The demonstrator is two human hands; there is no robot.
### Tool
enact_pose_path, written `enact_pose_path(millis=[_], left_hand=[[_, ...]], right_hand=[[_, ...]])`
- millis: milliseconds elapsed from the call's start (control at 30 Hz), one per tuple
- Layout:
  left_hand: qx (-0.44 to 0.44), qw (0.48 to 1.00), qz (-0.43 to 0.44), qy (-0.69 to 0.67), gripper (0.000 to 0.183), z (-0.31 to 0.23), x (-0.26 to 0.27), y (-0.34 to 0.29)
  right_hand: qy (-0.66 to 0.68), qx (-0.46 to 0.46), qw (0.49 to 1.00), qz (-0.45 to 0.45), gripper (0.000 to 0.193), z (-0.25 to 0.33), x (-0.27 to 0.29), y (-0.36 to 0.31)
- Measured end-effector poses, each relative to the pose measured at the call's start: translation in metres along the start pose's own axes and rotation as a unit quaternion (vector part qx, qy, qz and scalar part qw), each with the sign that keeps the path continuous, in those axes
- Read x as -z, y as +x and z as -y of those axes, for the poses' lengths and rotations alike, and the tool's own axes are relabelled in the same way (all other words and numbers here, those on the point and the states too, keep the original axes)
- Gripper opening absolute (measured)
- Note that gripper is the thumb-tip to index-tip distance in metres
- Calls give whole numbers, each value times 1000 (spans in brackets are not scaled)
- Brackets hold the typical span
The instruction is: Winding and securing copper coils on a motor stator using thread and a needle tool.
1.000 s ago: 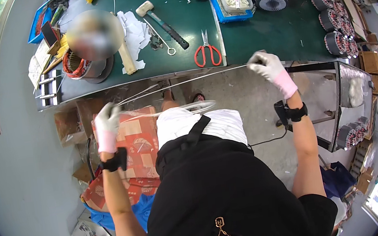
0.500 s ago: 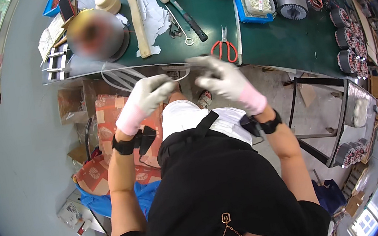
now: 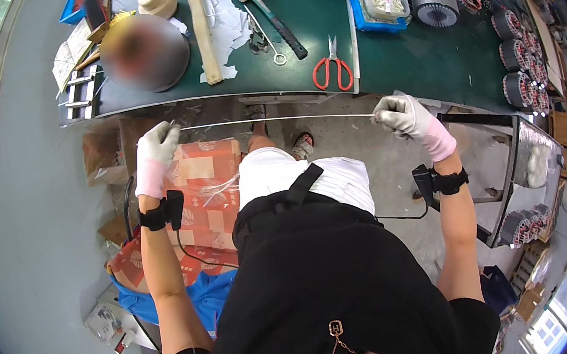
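You have 1 thin white cord (image 3: 276,118) pulled out between your 2 gloved hands, so the step in hand looks like straightening or tensioning that length. Your left hand (image 3: 167,133) is closed in a pinch on 1 end of the stretch, fingertips together. Your right hand (image 3: 390,116) is curled narrow on the other end, though its fingers partly hide exactly how the cord sits in the grip.

For the next move, I judge that you need an even pull from both sides and a firm pinch, since a cord this thin could slip through glove fabric. Mind where any loose tail goes, too.

The cord runs across the open space in front of your legs, in the view just short of the front edge of the green surface (image 3: 427,72). It looks white, slender and smooth, nearly straight with only a slight slope down toward your right hand, and I see no knot in it. More white strands (image 3: 219,190) lie loose on the red patterned chair (image 3: 210,219) by your left side; I cannot tell whether they join the cord. The red-handled scissors (image 3: 331,62) rest on the surface, near its front edge.
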State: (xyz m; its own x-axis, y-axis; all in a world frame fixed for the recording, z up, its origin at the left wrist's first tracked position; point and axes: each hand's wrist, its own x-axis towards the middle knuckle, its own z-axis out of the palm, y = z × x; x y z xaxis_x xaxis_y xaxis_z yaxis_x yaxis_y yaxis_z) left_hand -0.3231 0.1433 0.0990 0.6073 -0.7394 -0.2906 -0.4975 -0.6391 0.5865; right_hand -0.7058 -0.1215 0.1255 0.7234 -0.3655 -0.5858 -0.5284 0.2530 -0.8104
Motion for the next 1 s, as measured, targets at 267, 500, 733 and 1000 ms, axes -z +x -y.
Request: enact_pose_path(millis=[267, 500, 733, 1000], left_hand=[[-11, 995, -83, 62, 44, -59, -19, -4], [-121, 918, 178, -333, 21, -173, -66, -51], [-14, 836, 321, -444, 16, -170, -55, -52], [41, 791, 190, -581, 11, -168, -59, -52]], right_hand=[[151, 20, 988, -24, 20, 22, -32, 5], [308, 79, 947, 52, 20, 49, -71, 30], [364, 135, 921, -13, 20, 53, -74, 42], [155, 121, 979, -55, 25, 48, -109, 6]])
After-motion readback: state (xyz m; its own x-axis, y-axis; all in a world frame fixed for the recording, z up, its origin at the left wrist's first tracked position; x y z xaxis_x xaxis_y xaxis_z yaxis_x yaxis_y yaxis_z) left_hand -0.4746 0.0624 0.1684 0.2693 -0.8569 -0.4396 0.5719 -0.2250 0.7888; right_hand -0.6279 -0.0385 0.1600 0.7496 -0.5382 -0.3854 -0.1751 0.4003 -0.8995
